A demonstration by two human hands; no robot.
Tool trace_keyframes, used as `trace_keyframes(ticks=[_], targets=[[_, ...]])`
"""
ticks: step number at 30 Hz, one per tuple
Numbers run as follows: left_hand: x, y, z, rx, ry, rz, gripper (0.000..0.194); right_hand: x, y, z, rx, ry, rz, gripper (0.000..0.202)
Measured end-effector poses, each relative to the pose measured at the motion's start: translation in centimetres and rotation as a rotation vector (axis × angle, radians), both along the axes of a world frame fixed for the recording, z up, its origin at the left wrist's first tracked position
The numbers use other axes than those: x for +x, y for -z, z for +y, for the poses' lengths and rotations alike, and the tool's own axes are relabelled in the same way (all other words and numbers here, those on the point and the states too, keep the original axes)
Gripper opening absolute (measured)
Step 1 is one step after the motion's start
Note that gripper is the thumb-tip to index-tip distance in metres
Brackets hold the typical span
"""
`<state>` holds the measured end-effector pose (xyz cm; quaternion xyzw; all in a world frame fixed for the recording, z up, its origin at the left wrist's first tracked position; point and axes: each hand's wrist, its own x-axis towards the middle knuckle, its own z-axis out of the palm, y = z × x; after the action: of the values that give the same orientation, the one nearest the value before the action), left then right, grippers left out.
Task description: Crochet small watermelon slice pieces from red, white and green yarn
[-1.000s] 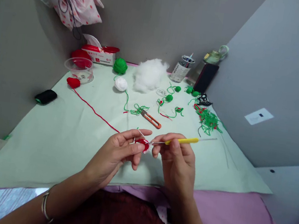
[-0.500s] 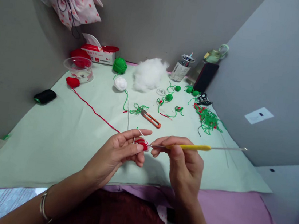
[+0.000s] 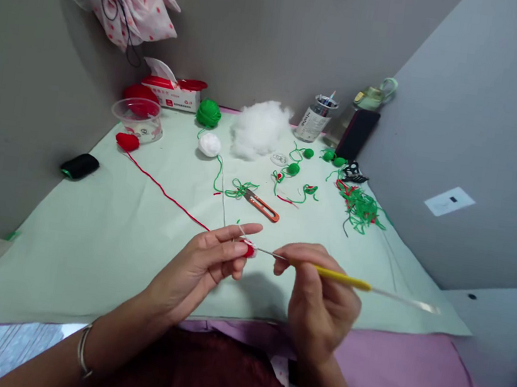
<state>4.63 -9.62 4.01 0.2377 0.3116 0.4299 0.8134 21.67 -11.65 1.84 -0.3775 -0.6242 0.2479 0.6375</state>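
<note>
Pinched between the thumb and fingers of my left hand (image 3: pixel 205 256) is a small red and white crochet piece (image 3: pixel 248 249). White yarn loops over the raised index finger, and a red strand (image 3: pixel 163 194) runs from the piece to a red yarn ball (image 3: pixel 127 142). My right hand (image 3: pixel 323 297) grips a crochet hook (image 3: pixel 340 276) by its yellow handle. The hook's thin metal shaft points left and its tip meets the crochet piece; the exact stitch is too small to make out. A white yarn ball (image 3: pixel 209 144) lies behind my left hand.
Orange thread snips (image 3: pixel 261 206) lie beyond my hands. Farther back are white stuffing (image 3: pixel 260 129), a green yarn ball (image 3: pixel 208 113), a plastic tub (image 3: pixel 139 122) and a pen jar (image 3: pixel 314 119). Green yarn scraps (image 3: pixel 361 208) lie at right, below a bottle (image 3: pixel 369 99) and phone (image 3: pixel 358 134).
My right hand has moved slightly right and down, and the hook's far end has swung lower. My left hand stays nearly in place, still pinching the crochet piece.
</note>
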Motion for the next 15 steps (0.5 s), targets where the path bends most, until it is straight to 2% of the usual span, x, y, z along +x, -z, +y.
trace_keyframes(ticks=[2,4,6,9,12,15], targets=[[-0.02,-0.15,-0.04,0.055,-0.013,0.024,0.036,-0.15,-0.11,0.23,-0.104,-0.086,0.157,0.025],[0.12,-0.29,-0.18,0.112,-0.012,0.069,0.036,-0.38,-0.19,0.3,-0.129,-0.116,0.152,0.022],[0.34,-0.32,-0.33,0.152,-0.045,0.122,0.037,-0.61,-0.2,0.18,-0.093,-0.07,0.069,0.023],[0.7,-0.12,-0.47,0.158,-0.117,0.141,0.041,-0.8,-0.1,-0.26,0.031,0.07,-0.187,0.028],[0.77,0.23,-0.36,0.074,-0.053,0.038,0.04,-0.74,-0.04,-0.56,0.139,0.17,-0.385,0.032],[0.46,0.32,0.0,-0.005,0.004,-0.029,0.03,-0.55,-0.26,-0.34,0.087,0.165,-0.214,0.025]])
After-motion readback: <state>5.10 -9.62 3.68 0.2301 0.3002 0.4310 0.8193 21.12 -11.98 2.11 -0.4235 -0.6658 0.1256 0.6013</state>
